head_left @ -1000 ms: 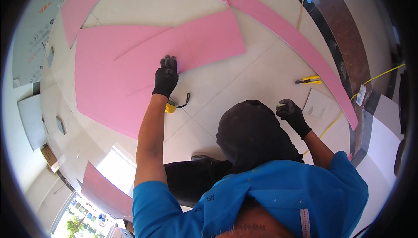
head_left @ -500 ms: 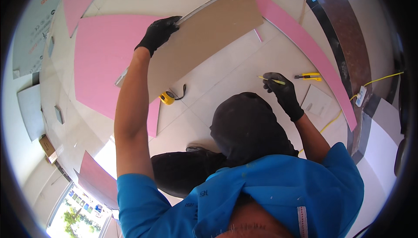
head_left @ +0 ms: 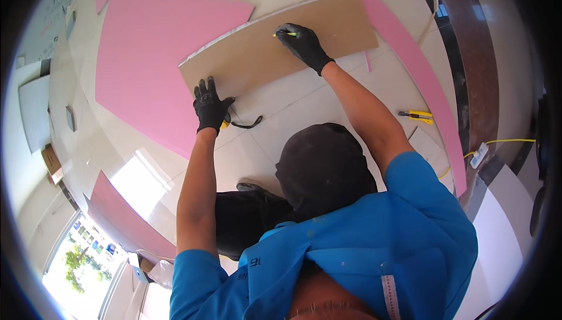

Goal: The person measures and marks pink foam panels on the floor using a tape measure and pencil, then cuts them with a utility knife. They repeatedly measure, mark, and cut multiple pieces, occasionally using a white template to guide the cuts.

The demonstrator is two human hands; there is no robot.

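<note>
A long brown-faced strip of plasterboard (head_left: 252, 50) with a ragged white edge lies slantwise in front of me, its left part over a large pink board. My black-gloved left hand (head_left: 211, 106) lies with fingers spread at the strip's near left corner. My right hand (head_left: 300, 43), gloved too, grips a thin yellow-green pencil (head_left: 285, 34) over the middle of the strip. Whether its tip touches the surface I cannot tell. Just beside my left hand a yellow tape measure (head_left: 225, 124) shows in part, with a black wrist strap (head_left: 249, 123).
The large pink board (head_left: 152, 56) covers the floor at left. A long pink strip (head_left: 410, 50) curves down the right. Near it lie a yellow utility knife (head_left: 417, 116) and a small pale board piece (head_left: 425, 143). A white power socket (head_left: 479, 155) with yellow cord sits farther right.
The brown strip, earlier held up at an angle by my left hand, now lies lower. My left hand has let go and spread near its corner. My right hand has brought the pencil over it.
</note>
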